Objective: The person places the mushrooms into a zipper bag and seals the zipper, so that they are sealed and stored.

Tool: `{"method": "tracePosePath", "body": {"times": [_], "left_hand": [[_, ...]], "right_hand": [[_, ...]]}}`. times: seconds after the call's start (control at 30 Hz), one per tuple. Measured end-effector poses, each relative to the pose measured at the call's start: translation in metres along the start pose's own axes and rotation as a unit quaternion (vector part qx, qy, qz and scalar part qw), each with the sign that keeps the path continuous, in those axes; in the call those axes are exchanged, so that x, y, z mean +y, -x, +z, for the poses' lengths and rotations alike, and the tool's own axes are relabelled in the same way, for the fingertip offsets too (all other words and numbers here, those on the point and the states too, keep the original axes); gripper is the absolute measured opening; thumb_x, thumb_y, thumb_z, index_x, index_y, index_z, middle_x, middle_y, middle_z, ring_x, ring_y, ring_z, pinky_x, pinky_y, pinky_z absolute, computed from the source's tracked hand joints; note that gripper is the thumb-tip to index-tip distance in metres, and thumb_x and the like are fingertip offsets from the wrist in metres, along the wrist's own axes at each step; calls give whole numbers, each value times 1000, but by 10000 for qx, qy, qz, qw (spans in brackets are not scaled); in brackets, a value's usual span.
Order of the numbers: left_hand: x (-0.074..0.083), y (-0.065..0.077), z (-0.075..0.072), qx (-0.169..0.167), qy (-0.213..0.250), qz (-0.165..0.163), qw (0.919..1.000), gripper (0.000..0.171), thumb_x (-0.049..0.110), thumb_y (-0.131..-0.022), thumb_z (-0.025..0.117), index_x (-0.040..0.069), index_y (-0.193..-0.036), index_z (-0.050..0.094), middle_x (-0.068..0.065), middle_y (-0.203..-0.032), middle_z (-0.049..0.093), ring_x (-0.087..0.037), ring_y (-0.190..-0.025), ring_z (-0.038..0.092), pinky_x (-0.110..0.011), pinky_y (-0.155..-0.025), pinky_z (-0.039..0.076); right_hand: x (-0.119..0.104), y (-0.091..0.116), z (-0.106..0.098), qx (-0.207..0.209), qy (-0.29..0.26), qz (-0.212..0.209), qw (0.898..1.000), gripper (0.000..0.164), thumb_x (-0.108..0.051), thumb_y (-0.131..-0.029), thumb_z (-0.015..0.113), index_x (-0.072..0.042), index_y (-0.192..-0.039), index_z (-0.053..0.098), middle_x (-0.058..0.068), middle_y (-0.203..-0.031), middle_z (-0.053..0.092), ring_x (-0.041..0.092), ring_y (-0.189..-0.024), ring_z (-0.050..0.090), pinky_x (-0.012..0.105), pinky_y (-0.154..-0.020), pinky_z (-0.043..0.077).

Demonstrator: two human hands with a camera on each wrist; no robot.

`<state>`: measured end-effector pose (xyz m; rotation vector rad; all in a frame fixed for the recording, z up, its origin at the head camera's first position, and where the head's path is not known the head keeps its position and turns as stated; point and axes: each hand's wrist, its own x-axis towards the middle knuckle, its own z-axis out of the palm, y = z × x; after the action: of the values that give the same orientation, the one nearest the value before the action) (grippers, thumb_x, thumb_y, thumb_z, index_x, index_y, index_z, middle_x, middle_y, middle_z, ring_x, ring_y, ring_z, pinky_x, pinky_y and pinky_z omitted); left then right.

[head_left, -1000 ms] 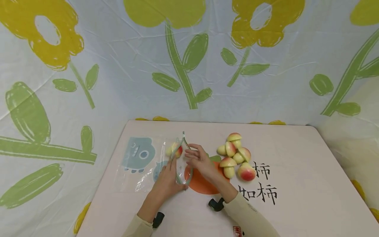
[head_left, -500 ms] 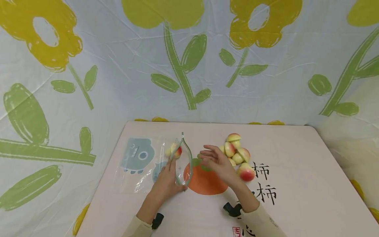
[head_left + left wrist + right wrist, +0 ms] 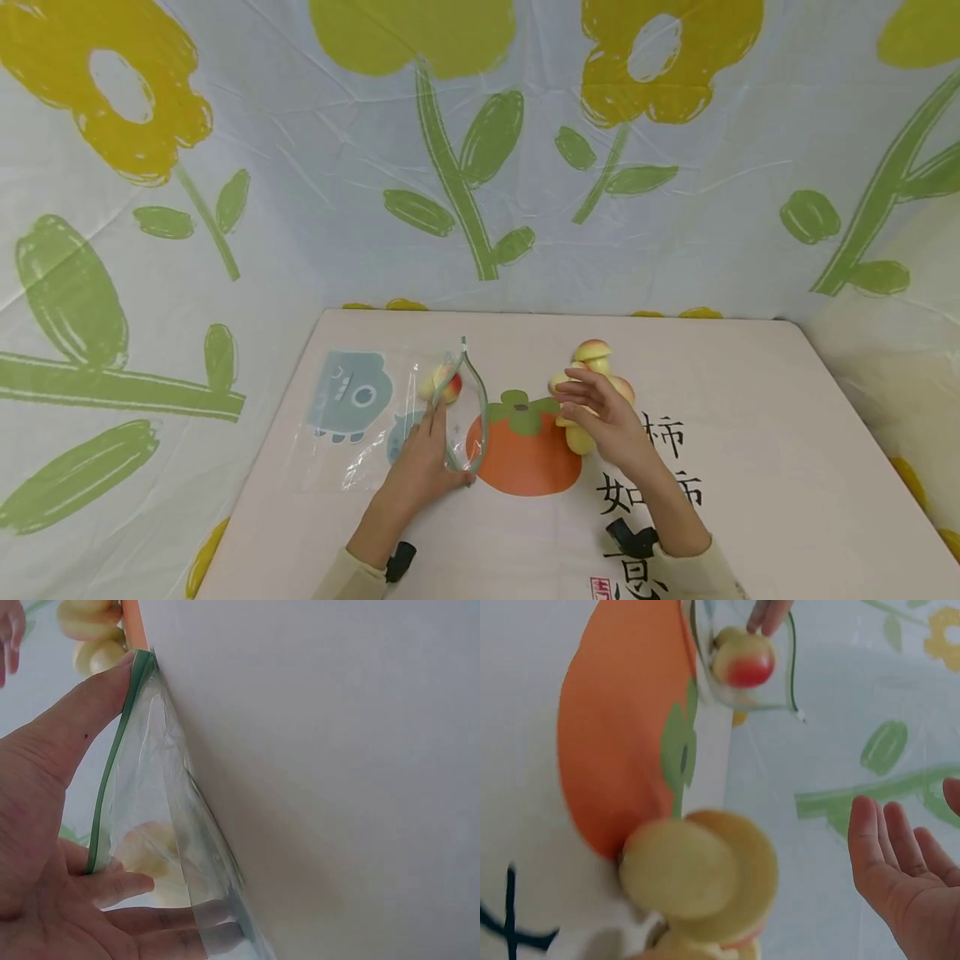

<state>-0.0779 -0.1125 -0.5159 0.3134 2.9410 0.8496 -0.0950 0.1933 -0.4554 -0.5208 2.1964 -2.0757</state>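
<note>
A clear zip bag (image 3: 486,417) with a green-edged mouth lies on the table, its mouth spread apart toward the right. Inside it is a yellow toy mushroom (image 3: 450,385) with a reddish cap. My left hand (image 3: 423,458) touches the mouth, thumb at one corner and fairly straight fingers (image 3: 120,886) apart from it. My right hand (image 3: 611,417) hovers over a cluster of toy mushrooms, holding nothing, fingers extended. One mushroom (image 3: 579,439) shows in front of it, another (image 3: 593,352) behind; the hand hides others. A blurred mushroom (image 3: 682,866) is close in the right wrist view.
The pale tabletop (image 3: 750,433) carries a printed orange persimmon (image 3: 528,462), black characters (image 3: 621,493) and blue monster pictures (image 3: 351,392). A flower-patterned cloth (image 3: 300,208) stands behind the table and along its sides.
My right hand has moved right, from the bag's mouth across the printed persimmon to the mushroom cluster. My left hand and the bag have stayed in place.
</note>
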Motion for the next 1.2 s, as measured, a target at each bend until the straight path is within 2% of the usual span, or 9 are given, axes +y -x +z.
{"method": "tracePosePath", "body": {"times": [0.13,0.27,0.43,0.7,0.93,1.0,1.1,1.2], "left_hand": [[-1,0,1,-3,23,-26,10000,129,40,-65,95,1,-158,14,-23,-161,23,-46,-125,46,-55,-100,44],[-1,1,1,-2,29,-16,10000,129,40,-65,95,0,-158,15,-24,-160,23,-46,-125,46,-55,-100,44],[0,1,1,-28,23,-8,10000,129,40,-65,94,-1,-158,14,-25,-160,23,-46,-127,46,-54,-101,44],[-1,3,0,-43,14,-21,10000,129,41,-66,94,0,-158,14,-25,-160,22,-47,-127,45,-54,-102,43],[-2,3,1,-54,4,-42,10000,130,40,-65,94,0,-158,13,-25,-160,21,-46,-128,44,-54,-103,43],[-2,2,2,-51,16,-49,10000,130,40,-65,94,0,-158,13,-25,-160,21,-46,-128,44,-54,-103,43],[-1,2,1,-35,32,-56,10000,130,39,-65,95,0,-158,13,-26,-160,22,-46,-128,45,-54,-102,43],[0,1,1,-33,52,-51,10000,129,38,-65,95,1,-158,14,-26,-160,23,-46,-127,45,-55,-101,44]], "right_hand": [[0,11,-18,151,379,-106,9991,49,-4,-99,60,-1,-146,43,22,-131,57,24,-117,61,28,-93,51],[-2,22,-35,299,711,-209,9968,47,-2,-100,59,-1,-144,44,15,-128,60,21,-117,60,26,-90,52],[0,34,-53,547,1051,-155,9928,47,-2,-99,60,-1,-144,45,17,-127,61,16,-117,60,21,-90,50],[7,46,-71,761,1550,-48,9850,46,-4,-100,60,-3,-144,46,28,-127,58,8,-114,59,16,-92,46],[12,50,-78,931,1964,101,9760,43,-9,-100,61,-4,-142,49,26,-127,59,4,-111,60,13,-90,44],[13,51,-80,924,2061,236,9739,43,-11,-100,62,-5,-141,50,25,-128,59,8,-112,60,13,-89,44],[16,53,-83,787,2145,591,9718,46,-18,-100,64,-5,-141,50,21,-133,57,22,-117,57,15,-88,45],[21,55,-87,556,2093,996,9712,49,-22,-99,66,-5,-142,49,18,-139,52,35,-121,52,23,-87,49]]}}
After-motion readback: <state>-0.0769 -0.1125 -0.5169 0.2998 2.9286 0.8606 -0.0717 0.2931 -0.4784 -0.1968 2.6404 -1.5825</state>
